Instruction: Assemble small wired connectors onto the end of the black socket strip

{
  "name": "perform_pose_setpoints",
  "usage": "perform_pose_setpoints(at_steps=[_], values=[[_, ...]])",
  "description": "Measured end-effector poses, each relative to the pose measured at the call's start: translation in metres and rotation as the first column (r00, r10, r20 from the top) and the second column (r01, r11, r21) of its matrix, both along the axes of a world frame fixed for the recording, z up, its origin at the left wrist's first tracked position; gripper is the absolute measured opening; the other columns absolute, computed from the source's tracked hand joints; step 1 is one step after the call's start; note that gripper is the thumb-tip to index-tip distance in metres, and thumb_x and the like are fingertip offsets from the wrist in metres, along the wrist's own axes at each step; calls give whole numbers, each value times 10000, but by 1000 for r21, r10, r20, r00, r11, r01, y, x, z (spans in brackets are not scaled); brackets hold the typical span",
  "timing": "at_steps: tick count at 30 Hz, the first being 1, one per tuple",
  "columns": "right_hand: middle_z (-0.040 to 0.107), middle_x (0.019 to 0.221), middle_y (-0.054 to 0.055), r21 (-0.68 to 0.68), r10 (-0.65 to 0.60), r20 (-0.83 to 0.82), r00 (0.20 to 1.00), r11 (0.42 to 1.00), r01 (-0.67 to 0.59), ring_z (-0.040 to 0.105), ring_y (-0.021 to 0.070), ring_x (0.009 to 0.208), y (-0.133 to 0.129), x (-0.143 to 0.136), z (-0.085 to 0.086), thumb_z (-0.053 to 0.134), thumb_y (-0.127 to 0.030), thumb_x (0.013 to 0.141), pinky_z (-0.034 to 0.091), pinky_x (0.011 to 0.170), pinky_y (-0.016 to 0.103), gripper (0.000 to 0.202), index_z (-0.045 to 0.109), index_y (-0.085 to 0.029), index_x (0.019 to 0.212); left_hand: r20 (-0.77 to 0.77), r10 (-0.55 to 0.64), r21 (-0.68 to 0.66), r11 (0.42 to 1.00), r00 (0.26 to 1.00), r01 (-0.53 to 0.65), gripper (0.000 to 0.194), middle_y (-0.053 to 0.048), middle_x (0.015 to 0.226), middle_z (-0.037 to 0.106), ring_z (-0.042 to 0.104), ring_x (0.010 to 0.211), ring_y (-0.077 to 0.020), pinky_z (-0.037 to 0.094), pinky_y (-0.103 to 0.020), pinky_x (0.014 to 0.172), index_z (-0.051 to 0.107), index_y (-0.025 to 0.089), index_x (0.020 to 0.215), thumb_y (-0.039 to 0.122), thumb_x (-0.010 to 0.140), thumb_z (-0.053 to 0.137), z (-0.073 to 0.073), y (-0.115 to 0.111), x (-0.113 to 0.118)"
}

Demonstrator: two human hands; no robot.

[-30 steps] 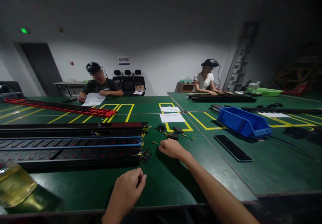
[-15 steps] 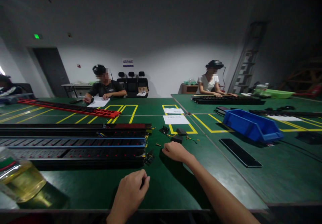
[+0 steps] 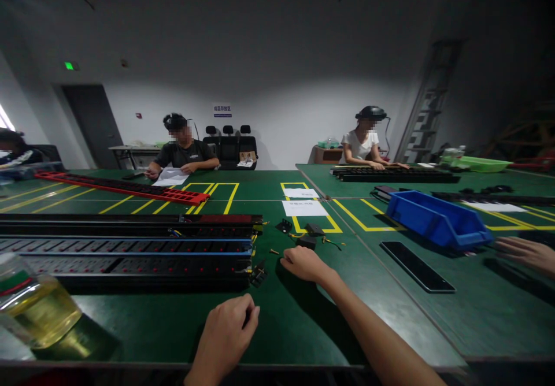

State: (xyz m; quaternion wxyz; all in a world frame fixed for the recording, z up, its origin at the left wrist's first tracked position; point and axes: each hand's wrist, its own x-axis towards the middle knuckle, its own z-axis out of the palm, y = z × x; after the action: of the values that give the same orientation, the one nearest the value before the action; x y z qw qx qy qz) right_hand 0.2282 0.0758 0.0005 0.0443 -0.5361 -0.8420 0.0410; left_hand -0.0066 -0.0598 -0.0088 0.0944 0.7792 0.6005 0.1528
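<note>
My left hand (image 3: 228, 329) rests loosely curled at the table's front edge, with no object showing in the gap by its thumb. Farther forward, my right hand (image 3: 304, 263) lies on the green table top, fingers curled under and no held thing visible. Just left of its knuckles is a small brass-coloured screw-like piece (image 3: 274, 252). Close behind that hand are a black block (image 3: 307, 241) and a second black block (image 3: 314, 229) with yellow-green wires (image 3: 336, 241). Long black rails (image 3: 130, 264) with red dots lie to the left, a black bracket (image 3: 259, 273) at their near end.
A bottle of yellow liquid (image 3: 41, 311) stands front left. To the right are a phone (image 3: 417, 266), a blue bin (image 3: 437, 218) and another person's hand (image 3: 526, 253). Paper sheets (image 3: 306, 208) and a red rail (image 3: 125, 187) lie farther back, where other people sit.
Another person's hand has come into view at the right, beside the blue bin. The whole view has shifted slightly. Both my hands keep their places and curled shape.
</note>
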Motion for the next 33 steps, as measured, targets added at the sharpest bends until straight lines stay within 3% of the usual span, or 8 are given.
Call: perform_pose_setpoints(at_steps=[15,26,33], values=[[779,936,150,4,3,9,1000,1000,-3,738,249,851,1,1,-2,463,-339,1032,445,726,293,375,757,-156,889,-6,4,5,1000,1000,-4,262,-24,837,720,665,768,-171,338,-304,692,600,215,855,274,1041,425,1,0,0],[749,855,128,24,17,-18,1000,1000,-16,665,204,739,3,2,-6,489,-321,1010,305,637,301,345,726,-148,829,2,4,19,1000,1000,-4,257,-22,816,718,668,755,-172,349,-296,679,615,218,849,269,1031,442,2,-2,1],[727,832,121,19,15,-11,1000,1000,-15,632,186,714,4,2,-7,486,-301,1011,296,639,298,339,726,-147,828,-6,7,13,1000,1000,-6,258,-24,823,722,678,771,-179,342,-303,682,615,217,852,273,1036,443,1,-2,1]])
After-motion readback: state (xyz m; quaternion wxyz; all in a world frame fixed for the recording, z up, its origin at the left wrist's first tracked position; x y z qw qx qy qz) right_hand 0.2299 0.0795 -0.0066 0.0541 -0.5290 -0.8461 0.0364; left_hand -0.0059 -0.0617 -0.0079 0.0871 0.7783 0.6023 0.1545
